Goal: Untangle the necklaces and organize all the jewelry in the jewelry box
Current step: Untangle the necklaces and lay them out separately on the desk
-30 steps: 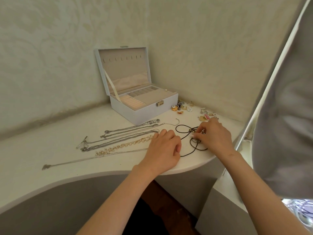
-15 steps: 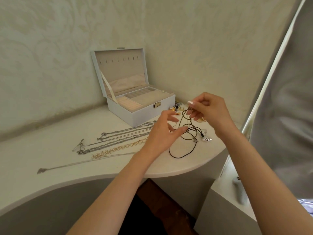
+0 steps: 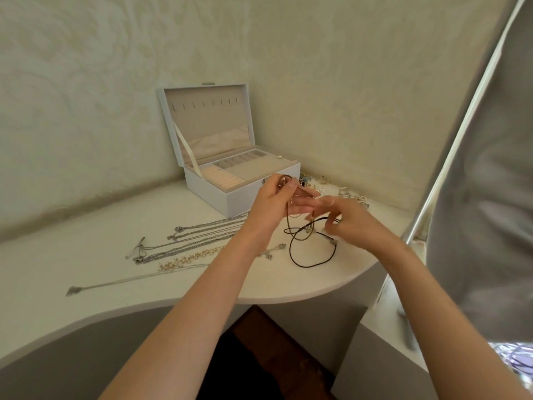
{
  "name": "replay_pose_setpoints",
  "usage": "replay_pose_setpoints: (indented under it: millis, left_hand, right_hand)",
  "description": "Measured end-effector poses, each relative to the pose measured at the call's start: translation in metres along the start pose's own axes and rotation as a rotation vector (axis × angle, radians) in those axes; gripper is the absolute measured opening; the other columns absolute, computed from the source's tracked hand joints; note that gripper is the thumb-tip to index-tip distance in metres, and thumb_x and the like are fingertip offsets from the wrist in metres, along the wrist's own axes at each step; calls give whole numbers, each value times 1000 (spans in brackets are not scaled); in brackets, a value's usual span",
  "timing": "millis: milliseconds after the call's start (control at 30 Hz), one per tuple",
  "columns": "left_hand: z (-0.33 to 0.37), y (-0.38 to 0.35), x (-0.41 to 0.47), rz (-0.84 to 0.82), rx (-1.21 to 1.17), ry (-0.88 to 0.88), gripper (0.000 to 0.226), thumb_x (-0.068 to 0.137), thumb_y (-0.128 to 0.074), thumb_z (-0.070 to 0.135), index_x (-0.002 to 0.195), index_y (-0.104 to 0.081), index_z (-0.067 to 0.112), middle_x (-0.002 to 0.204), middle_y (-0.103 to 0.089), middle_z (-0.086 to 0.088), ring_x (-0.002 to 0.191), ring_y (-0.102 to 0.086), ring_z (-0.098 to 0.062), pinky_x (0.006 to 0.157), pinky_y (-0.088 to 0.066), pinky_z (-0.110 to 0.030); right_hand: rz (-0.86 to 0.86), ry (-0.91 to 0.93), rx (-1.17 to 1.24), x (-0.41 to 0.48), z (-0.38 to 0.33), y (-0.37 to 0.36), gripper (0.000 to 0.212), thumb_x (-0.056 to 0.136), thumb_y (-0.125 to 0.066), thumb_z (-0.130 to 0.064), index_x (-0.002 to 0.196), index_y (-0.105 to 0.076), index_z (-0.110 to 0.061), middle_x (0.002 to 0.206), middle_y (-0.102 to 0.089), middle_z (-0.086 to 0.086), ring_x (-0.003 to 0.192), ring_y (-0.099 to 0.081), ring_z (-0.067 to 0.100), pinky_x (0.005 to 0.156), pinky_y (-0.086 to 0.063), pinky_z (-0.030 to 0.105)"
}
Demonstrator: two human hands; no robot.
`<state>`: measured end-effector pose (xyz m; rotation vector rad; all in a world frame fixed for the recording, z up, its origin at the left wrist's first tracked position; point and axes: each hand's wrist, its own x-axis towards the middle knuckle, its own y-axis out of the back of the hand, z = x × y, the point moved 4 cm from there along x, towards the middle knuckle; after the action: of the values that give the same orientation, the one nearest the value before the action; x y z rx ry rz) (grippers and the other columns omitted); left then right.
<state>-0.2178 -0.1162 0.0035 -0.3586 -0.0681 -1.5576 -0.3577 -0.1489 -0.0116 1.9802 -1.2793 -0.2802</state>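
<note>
While the left hand is raised in front of the open jewelry box, its thumb and forefinger pinch a round pendant of rosy metal at the top of the tangle. Its other 3 fingers lie nearly straight, pointing toward the right hand, and thin strands hang down from the pinch. Below them, the black cord necklace drops into a knot of loops. Its largest loop rests on the white table near the front edge.

The right hand is blurred. Its thumb and forefinger come together on a stretch of the black cord just right of the knot, which runs straight into their tips. The remaining fingers are spread and half lifted, and 1 of them wears a thin ring. The 2 hands are close together, apart by only a small gap.

Left of the hands, several silver chains lie stretched out side by side on the table. A pearl-and-gold necklace lies next to them, with 1 long thin chain nearest the table edge. Small jewelry pieces are scattered to the right of the box, behind the right hand. The box's compartments that show hold nothing I can make out.
</note>
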Motion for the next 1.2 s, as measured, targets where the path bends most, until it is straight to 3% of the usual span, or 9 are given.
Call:
replay_pose_setpoints:
  millis: [133,233,333,433,600,700,833,1000,1200]
  left_hand:
    - [3,2,0,39,-27,-27,18,103,-32,14,88,-42,10,80,-70,-8,70,-70,-22,68,-57,-30]
    - [8,8,1,84,-96,-56,17,102,-32,12,89,-42,8,73,-68,-6,66,-68,-21,68,-57,-34]
    - [19,13,2,116,-197,-99,15,102,-32,11,94,-44,5,74,-67,-8,67,-67,-23,67,-57,-33]
    - [35,14,4,102,-300,-169,20,102,-30,9,90,-45,5,74,-69,-8,70,-69,-22,71,-57,-32]
    - [55,12,8,50,-367,-251,20,103,-28,10,94,-44,4,80,-70,-11,81,-70,-27,82,-56,-37]
    - [60,12,9,35,-383,-272,18,103,-28,11,98,-43,3,88,-69,-15,92,-68,-31,90,-53,-40]
    - [61,13,10,27,-377,-261,19,103,-28,11,98,-45,2,92,-69,-17,95,-67,-34,92,-52,-41]
    - [55,9,11,5,-314,-225,21,103,-29,11,89,-44,6,91,-69,-17,92,-68,-32,87,-54,-38]
    - [45,10,14,35,-286,-208,22,103,-30,11,86,-44,8,94,-68,-18,96,-67,-33,92,-52,-41]
  right_hand:
    - [39,0,-95,3,10,-13,31,76,-71,1,71,-60,-27,64,-58,-13,61,-52,-1,71,-35,8]
    - [186,-55,135,4,20,-6,13,80,-71,-6,86,-68,-18,62,-68,0,57,-61,6,82,-39,7]
    - [252,-100,367,2,26,3,17,82,-70,-6,98,-65,-10,65,-71,6,52,-60,7,59,-49,16]
    - [300,-107,477,1,29,6,4,86,-65,-8,85,-66,-4,65,-72,7,54,-60,12,57,-49,22]
    - [375,-112,459,-3,29,6,14,90,-61,-18,89,-71,-8,47,-60,5,43,-50,12,48,-42,21]
    - [366,-109,467,-4,25,4,16,93,-58,-20,90,-73,-15,46,-60,5,37,-42,10,40,-35,17]
    - [277,-137,415,-2,19,3,11,87,-65,-11,90,-74,-14,79,-73,3,45,-45,7,46,-39,17]
    - [146,-60,504,2,-6,-2,35,81,-68,-1,109,-63,-21,94,-73,1,42,-48,12,42,-38,22]
    - [164,3,491,15,-26,2,7,82,-69,-5,83,-67,-11,57,-63,3,40,-51,10,40,-42,20]
